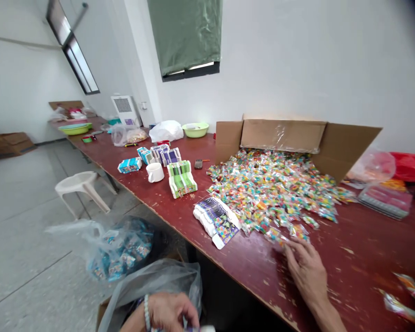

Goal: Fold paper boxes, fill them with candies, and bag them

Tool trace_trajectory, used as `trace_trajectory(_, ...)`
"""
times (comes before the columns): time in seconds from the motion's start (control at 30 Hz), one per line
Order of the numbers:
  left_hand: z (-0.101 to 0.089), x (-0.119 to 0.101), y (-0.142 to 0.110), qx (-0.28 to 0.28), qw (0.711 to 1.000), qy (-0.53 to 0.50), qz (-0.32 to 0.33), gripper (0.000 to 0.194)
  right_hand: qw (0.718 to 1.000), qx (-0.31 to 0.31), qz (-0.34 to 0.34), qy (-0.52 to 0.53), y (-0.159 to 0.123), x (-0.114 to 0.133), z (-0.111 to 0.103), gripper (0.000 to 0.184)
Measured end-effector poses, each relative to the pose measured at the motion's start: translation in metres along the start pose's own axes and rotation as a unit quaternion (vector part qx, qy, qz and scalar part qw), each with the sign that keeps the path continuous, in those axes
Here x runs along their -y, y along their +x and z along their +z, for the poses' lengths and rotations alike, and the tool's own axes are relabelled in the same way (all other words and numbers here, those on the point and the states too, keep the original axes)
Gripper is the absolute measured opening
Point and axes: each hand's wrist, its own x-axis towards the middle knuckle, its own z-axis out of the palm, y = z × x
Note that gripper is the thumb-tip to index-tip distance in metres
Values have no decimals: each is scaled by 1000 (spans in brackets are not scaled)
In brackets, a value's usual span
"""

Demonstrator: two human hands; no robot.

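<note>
My left hand (171, 311) is at the bottom edge, above a clear plastic bag, with a bead bracelet on its wrist. Its fingers are curled around a small purple and white carton (193, 329), mostly cut off by the frame. On the red table, my right hand (307, 269) lies with fingers stretched out. Its fingertips touch small clear-wrapped candies (275, 235) at the near edge of a large pile of colourful wrapped candies (263, 189). Left of the pile lies a stack of flattened purple cartons (217, 220).
An open cardboard box (283, 133) lies behind the pile. Green cartons (182, 179), a white mug (155, 172) and blue cartons (129, 165) stand further left. Below the table edge are a clear bag (166, 276) and a bag of blue packets (124, 249). A white stool (78, 184) stands on the floor.
</note>
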Motion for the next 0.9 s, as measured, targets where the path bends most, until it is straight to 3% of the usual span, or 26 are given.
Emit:
trace_trajectory(0.13,8,-26,4,-55,973,-197,109,39,991,3,121,62,14,12,-8,51)
trace_trajectory(0.27,29,-70,20,-96,962,-199,159,38,969,41,212,122,27,52,-23,45)
trace_trajectory(0.33,42,-90,29,-117,963,-169,175,39,949,95,213,214,29,83,-30,40)
trace_trajectory(0.47,64,-118,39,-115,962,-139,205,41,843,221,242,427,26,141,-35,36)
trace_trajectory(0.57,72,-128,41,-97,963,-148,204,47,767,206,325,514,19,162,-30,36)
trace_trajectory(0.7,80,-131,42,-86,949,-215,214,54,699,207,381,569,4,168,-27,36)
trace_trajectory(0.77,85,-131,43,-101,942,-234,219,46,696,198,390,570,-2,167,-27,37)
trace_trajectory(0.8,86,-131,43,-110,939,-240,221,42,707,191,386,561,-3,166,-28,37)
trace_trajectory(0.9,88,-130,43,-142,934,-242,220,36,769,173,352,504,-3,160,-32,39)
